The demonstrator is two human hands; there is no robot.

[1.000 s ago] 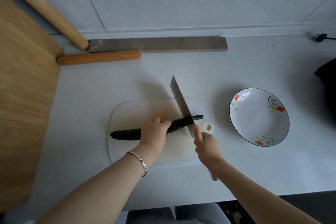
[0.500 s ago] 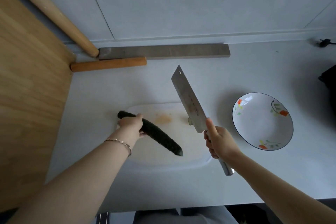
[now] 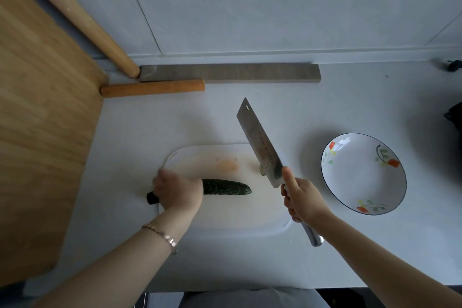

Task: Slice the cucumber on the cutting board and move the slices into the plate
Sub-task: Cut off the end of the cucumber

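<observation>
In the head view, a white cutting board (image 3: 225, 215) is seen lying on the pale desk (image 3: 325, 257). The cucumber (image 3: 226, 187) is laid across the near left part of the board, running left to right, with its dark stem end poking out past the board's left edge. Its left part is covered by the left hand (image 3: 178, 191). The hand is blurred, so the fingers can only be said to appear curled over the cucumber, holding it. A bracelet (image 3: 162, 235) is worn on that wrist.

The handle of a cleaver (image 3: 260, 144) is gripped by the right hand (image 3: 303, 199), the fingers wrapped round it and the thumb laid straight against the base of the blade. The blade is pointed away and to the left, over the right part of the board, apart from the cucumber. A small green piece (image 3: 262, 170) is seen just beside the blade's lower edge.

A flowered plate (image 3: 360, 177) is set on the desk to the right of the board, with nothing in it. A wooden board (image 3: 37, 132) is seen at the left, and a rolling pin (image 3: 72, 15), a shorter wooden stick (image 3: 152, 88) and a grey bar (image 3: 230, 72) are placed along the wall.
</observation>
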